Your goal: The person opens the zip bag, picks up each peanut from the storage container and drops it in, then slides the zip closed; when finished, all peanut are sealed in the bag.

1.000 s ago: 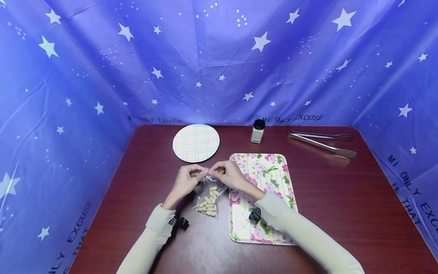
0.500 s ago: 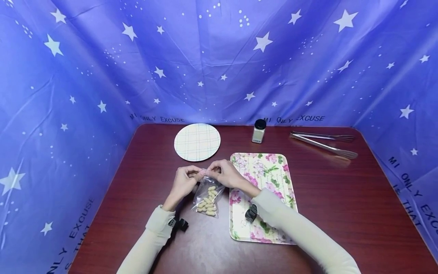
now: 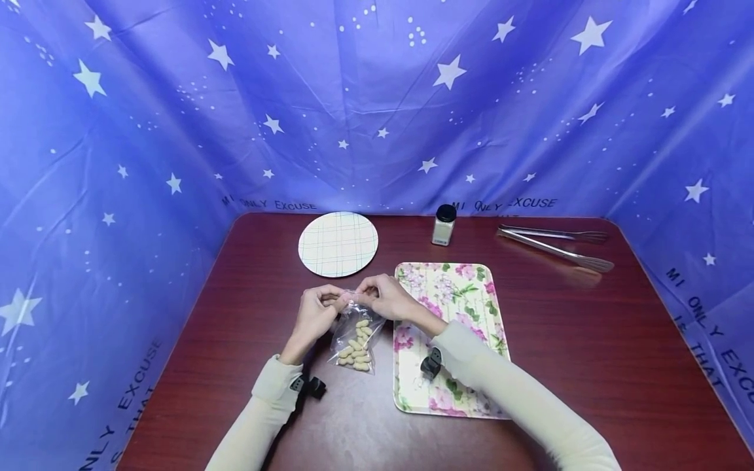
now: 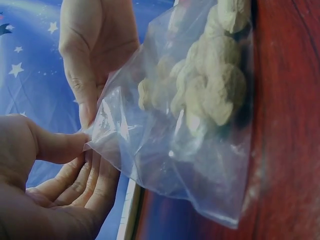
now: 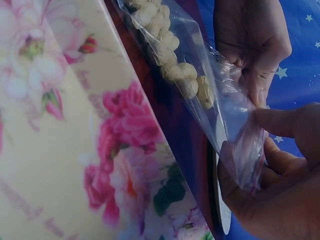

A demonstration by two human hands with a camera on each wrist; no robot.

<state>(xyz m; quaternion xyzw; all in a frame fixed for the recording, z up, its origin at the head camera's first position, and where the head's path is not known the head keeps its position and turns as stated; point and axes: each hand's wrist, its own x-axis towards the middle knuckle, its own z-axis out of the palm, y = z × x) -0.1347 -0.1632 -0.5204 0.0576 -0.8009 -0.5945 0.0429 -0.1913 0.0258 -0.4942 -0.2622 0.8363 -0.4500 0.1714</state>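
Note:
A clear plastic bag (image 3: 347, 340) with several unshelled peanuts (image 3: 360, 347) in its lower part hangs between the two hands. My left hand (image 3: 318, 313) pinches the bag's top edge between thumb and fingers. Close beside it, my right hand (image 3: 389, 299) pinches the same edge, the fingertips of both nearly touching. In the left wrist view the gathered plastic runs to the left thumb (image 4: 60, 147), and the peanuts (image 4: 217, 75) bunch at the far side. From the right wrist, the bag's mouth (image 5: 252, 165) lies against the right fingers; whether it is sealed I cannot tell.
A floral tray (image 3: 448, 392) lies under the right forearm. Behind the hands is a round checked plate (image 3: 338, 244). A black-capped jar (image 3: 444, 226) stands at the back, with metal tongs (image 3: 556, 247) to its right. A blue star-patterned curtain (image 3: 377, 98) surrounds the dark red table (image 3: 589, 340).
Both hands have shifted very slightly left with the bag, still pinching its top edge. The right wrist has moved a little left over the tray. The other things stay in place.

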